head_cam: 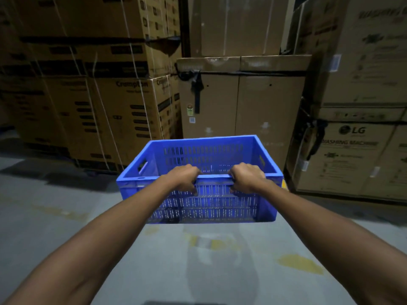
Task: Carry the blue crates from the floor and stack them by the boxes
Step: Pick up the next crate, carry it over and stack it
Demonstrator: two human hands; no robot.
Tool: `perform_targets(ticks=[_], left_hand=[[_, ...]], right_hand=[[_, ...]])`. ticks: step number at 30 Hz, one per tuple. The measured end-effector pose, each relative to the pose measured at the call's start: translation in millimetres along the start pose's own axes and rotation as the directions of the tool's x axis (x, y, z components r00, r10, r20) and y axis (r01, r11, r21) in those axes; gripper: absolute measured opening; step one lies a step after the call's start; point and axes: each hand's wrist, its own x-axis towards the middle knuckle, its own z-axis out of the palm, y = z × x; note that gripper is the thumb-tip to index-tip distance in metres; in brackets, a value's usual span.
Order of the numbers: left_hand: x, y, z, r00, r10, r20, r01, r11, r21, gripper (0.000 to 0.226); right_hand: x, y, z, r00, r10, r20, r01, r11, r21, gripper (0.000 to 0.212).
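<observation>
Stacked brown cardboard cartons (pixel 92 95) far left. Left hand (pixel 184 178) curls over near rim of slotted blue plastic crate (pixel 152 194); right hand (pixel 246 178) grips same rim, hands apart. Crate held above grey concrete floor (pixel 55 216), before tall cardboard box (pixel 242 102). Printed washing-machine cartons (pixel 352 155) right.

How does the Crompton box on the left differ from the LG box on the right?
The Crompton box is bound with thin pale straps, the LG box with a dark band. The Crompton box shows rows of dark bars, the LG box reads washing machine. Both are brown printed cardboard, low in their stacks.
</observation>
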Motion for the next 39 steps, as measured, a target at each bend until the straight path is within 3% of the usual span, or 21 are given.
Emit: perform_targets(ticks=[16,26,33,39], left_hand=[[316,-95,10,0.986,-0.077,-0.147,0.093,0.99,0.109,0.02],[440,-253,35,0.971,-0.104,-0.215,0.139,0.978,0.155,0.021],[556,-397,69,0.989,-0.078,-0.124,0.096,0.984,0.148,0.019],[643,-463,133,0.997,-0.045,-0.061,0.053,0.99,0.133,0.019]], right_hand=[[299,150,72,0.999,-0.007,-0.052,0.006,1.0,-0.024,0.021],[490,120,125,0.994,-0.003,-0.106,-0.002,0.999,-0.053,0.013],[652,85,193,0.996,0.071,-0.061,-0.073,0.997,-0.028,0.012],[748,94,271,0.996,0.082,0.032,-0.083,0.997,0.007,0.015]])
